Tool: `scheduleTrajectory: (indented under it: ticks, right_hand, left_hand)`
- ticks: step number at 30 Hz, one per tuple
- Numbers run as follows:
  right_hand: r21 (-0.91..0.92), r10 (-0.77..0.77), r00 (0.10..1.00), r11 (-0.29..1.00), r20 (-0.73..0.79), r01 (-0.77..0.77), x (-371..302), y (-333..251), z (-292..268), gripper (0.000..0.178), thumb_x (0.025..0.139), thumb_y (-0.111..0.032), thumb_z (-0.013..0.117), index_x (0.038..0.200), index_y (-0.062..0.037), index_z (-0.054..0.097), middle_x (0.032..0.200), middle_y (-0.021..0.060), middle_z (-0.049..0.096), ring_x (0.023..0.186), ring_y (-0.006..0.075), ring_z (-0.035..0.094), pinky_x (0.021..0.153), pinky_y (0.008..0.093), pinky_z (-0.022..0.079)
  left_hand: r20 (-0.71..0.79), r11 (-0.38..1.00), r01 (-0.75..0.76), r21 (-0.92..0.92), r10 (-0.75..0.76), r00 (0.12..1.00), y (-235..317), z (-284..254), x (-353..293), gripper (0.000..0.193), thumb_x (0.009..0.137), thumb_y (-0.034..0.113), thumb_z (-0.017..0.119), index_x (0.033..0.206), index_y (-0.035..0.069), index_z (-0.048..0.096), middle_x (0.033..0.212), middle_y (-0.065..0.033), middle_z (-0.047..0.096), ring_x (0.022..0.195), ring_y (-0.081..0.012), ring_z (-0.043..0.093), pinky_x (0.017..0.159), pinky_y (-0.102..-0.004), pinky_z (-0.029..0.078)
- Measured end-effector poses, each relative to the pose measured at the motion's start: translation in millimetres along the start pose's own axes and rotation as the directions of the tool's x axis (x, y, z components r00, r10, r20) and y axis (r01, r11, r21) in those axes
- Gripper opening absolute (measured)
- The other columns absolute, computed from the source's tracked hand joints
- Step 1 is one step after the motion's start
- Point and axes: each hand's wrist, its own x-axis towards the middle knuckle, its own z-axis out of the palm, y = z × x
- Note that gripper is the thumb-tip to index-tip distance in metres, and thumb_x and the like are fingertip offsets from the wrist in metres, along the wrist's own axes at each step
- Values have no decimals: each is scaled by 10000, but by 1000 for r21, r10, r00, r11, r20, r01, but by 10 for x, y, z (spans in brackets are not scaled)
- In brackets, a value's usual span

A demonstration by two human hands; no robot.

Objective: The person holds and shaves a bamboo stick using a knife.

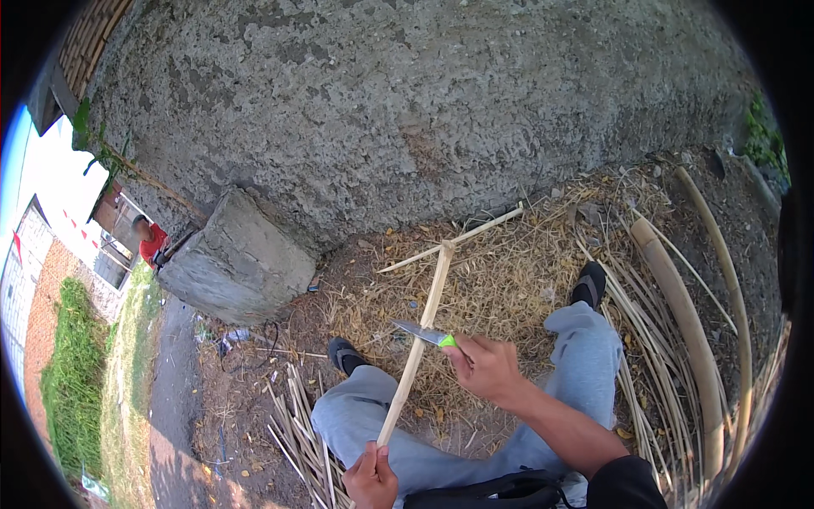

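A long pale strip of split bamboo (411, 369) slants up and away between my legs. My left hand (371, 478) is closed around its near end. In my right hand (485, 366) is a knife (421, 332) with a grey blade and a bright green handle, mostly covered by my fingers. The blade lies across the strip about midway along, pointing left; whether it bites into the bamboo I cannot tell.
Bamboo strips (301, 433) lie by my left leg, more strips (649, 348) and thick poles (678, 314) at right. Shavings (500, 271) cover the ground before a rough wall (407, 110). A concrete block (246, 254) stands left; a person in red (153, 242) is beyond it.
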Motion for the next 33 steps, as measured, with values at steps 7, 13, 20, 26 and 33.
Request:
scheduleTrajectory:
  ticks: [7, 13, 20, 26, 33]
  right_hand:
    - [10, -277, 956, 961, 97, 278, -165, -185, -46, 227, 895, -309, 668, 908, -83, 682, 541, 46, 573, 376, 199, 541, 324, 355, 368]
    - [-75, 86, 995, 993, -55, -90, 226, 187, -28, 239, 892, -289, 671, 884, -52, 704, 573, 83, 617, 400, 223, 566, 335, 354, 383]
    - [-88, -83, 995, 992, 56, 88, 32, 117, 85, 283, 912, -327, 635, 897, -51, 695, 558, 82, 608, 394, 237, 565, 329, 364, 378]
    - [-118, -40, 994, 992, 99, 52, 41, 147, 172, 275, 895, -360, 650, 912, -95, 718, 556, 66, 607, 388, 214, 554, 336, 376, 377]
    - [-152, 41, 999, 988, 29, -36, 213, 352, 163, 294, 918, -359, 623, 945, -83, 722, 561, 61, 613, 380, 238, 543, 335, 364, 383]
  left_hand:
    - [28, 999, -3, 34, 2, 1000, -12, -19, 5, 188, 906, 99, 639, 1032, -30, 694, 724, -229, 646, 615, -379, 643, 534, -413, 493]
    - [52, 990, -1, 141, -6, 999, -29, -152, -150, 194, 889, 114, 651, 1033, -3, 708, 741, -221, 659, 618, -378, 646, 533, -432, 499]
    - [38, 991, 4, 136, -9, 999, -236, -166, -248, 200, 889, 116, 643, 1044, 6, 705, 760, -223, 663, 624, -395, 642, 533, -433, 505]
    - [48, 995, -30, 91, 26, 998, -347, -137, -187, 199, 900, 118, 632, 1044, -1, 703, 764, -236, 658, 647, -400, 645, 535, -444, 498]
    - [39, 987, -17, 160, 11, 999, -317, -343, -310, 193, 901, 163, 645, 1027, 39, 721, 711, -199, 657, 547, -369, 619, 503, -428, 477]
